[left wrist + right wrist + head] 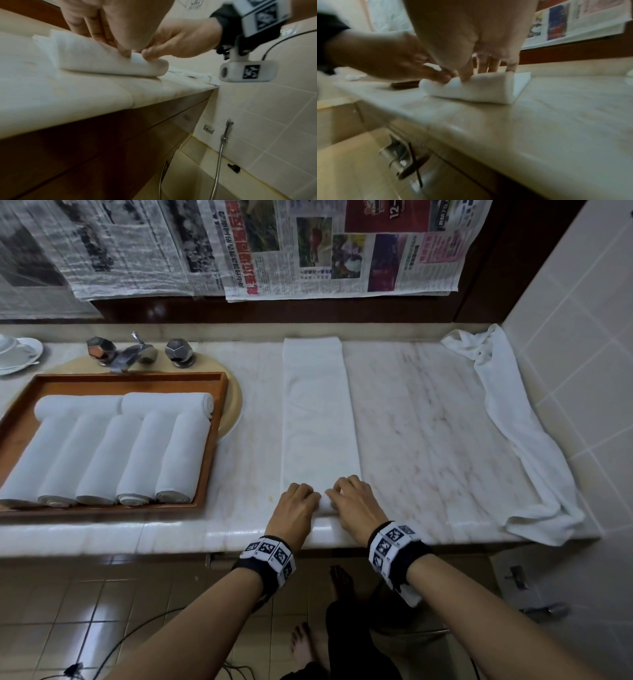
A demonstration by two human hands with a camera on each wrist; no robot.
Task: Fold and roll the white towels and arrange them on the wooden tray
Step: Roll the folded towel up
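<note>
Lying lengthwise straight out ahead of both hands, the folded towel is forming a long narrow strip, its long axis running from the near edge of the marble counter toward the back wall, with its far end stopping just short of the dark wooden backsplash. Its near end is curling up into a small roll that is lying crosswise under the fingers. The left hand and the right hand are sitting side by side on that roll, knuckles up, fingers bent over the top and thumbs tucking in against its near side, so both are grasping the rolled end; in the wrist views the fingertips are pressing dents into the cloth. Off to the left of the left hand, the wooden tray is holding five rolled towels lying parallel with their spiral ends facing the counter's near edge, and two more rolls are lying across their far ends. Well to the right of the right hand, a loose towel is trailing rumpled along the tiled side wall. Beyond the tray, a chrome tap is standing over a basin, and newspaper sheets are hanging on the wall behind the counter. Below the hands, dark cabinet fronts and a tiled floor are showing.
</note>
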